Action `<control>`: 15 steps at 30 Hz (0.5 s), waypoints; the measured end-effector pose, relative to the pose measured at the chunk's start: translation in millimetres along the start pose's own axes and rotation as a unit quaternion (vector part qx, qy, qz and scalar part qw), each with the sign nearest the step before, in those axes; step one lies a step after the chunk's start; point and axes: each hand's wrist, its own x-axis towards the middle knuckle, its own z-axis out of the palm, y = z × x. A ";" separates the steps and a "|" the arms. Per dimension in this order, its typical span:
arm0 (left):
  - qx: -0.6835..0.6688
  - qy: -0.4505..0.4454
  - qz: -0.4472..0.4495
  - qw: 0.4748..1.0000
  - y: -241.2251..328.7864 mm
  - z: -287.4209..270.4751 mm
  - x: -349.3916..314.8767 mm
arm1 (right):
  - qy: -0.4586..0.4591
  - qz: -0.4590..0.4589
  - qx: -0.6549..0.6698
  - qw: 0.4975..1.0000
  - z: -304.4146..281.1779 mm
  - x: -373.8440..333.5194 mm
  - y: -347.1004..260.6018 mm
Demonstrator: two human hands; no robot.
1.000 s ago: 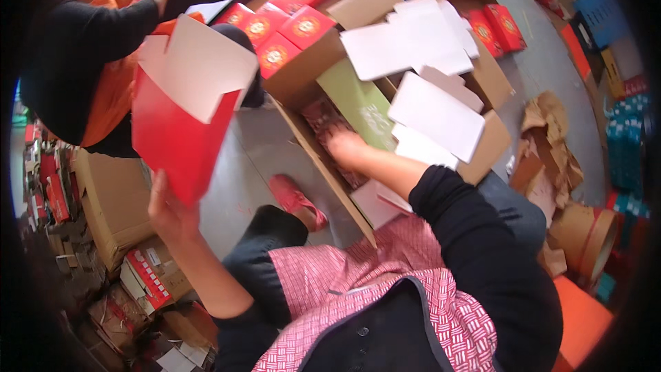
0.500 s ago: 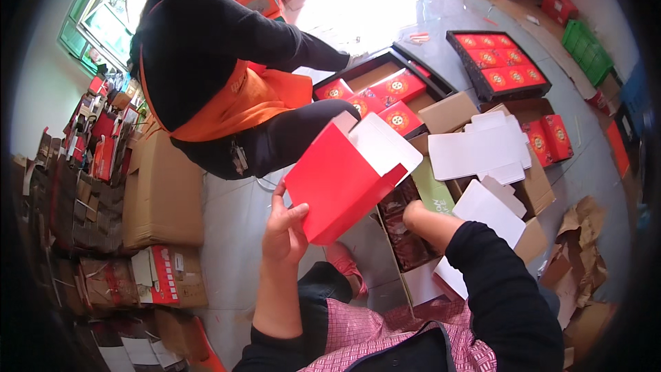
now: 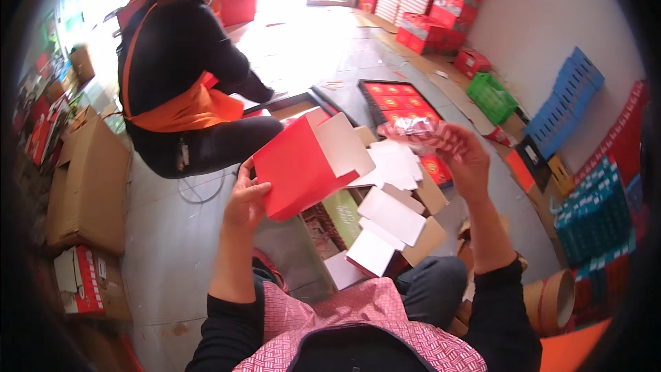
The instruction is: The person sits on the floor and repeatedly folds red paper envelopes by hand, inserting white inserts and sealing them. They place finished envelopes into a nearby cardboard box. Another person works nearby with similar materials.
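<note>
Holding red box (image 3: 296, 169) in left hand (image 3: 244, 200), glossy packet (image 3: 416, 129) in right hand (image 3: 469, 164).
Head view: right hand has come up out of the carton (image 3: 427, 240), fingers closed on the packet's end; left fingers still grip the box by its lower left, flaps open. Box is over the carton's left side, packet right of it, apart. So both are in hand, packet outside the box.

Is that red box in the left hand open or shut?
Open. The red box in the left hand has a white flap sticking out, not folded over its end.
</note>
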 end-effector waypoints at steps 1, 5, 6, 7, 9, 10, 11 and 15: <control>-0.002 -0.019 -0.007 1.000 -0.5 4.5 -6.4 | -0.015 -0.019 -0.047 0.999 -1.6 5.8 -44.0; -0.041 -0.085 -0.033 0.995 -24.6 39.7 -29.1 | -0.155 -0.312 -0.253 0.903 -5.2 23.5 -126.9; -0.057 -0.090 -0.046 0.993 -32.5 45.5 -40.2 | -0.181 -0.358 -0.290 0.869 -0.1 21.4 -142.6; -0.072 -0.093 -0.058 0.991 -40.6 50.5 -50.3 | -0.223 -0.387 -0.325 0.833 -3.7 19.4 -150.3; -0.103 -0.115 -0.061 0.986 -55.9 62.3 -69.6 | -0.271 -0.405 -0.368 0.792 -10.3 12.7 -165.5; -0.108 -0.123 -0.061 0.985 -59.7 67.7 -80.5 | -0.283 -0.400 -0.369 0.790 -11.1 10.1 -169.3; -0.114 -0.131 -0.060 0.983 -62.6 72.6 -90.1 | -0.295 -0.395 -0.370 0.788 -10.9 8.8 -172.4; -0.155 -0.091 -0.072 0.981 -69.3 79.5 -119.5 | -0.352 -0.413 -0.361 0.759 5.7 -9.4 -183.2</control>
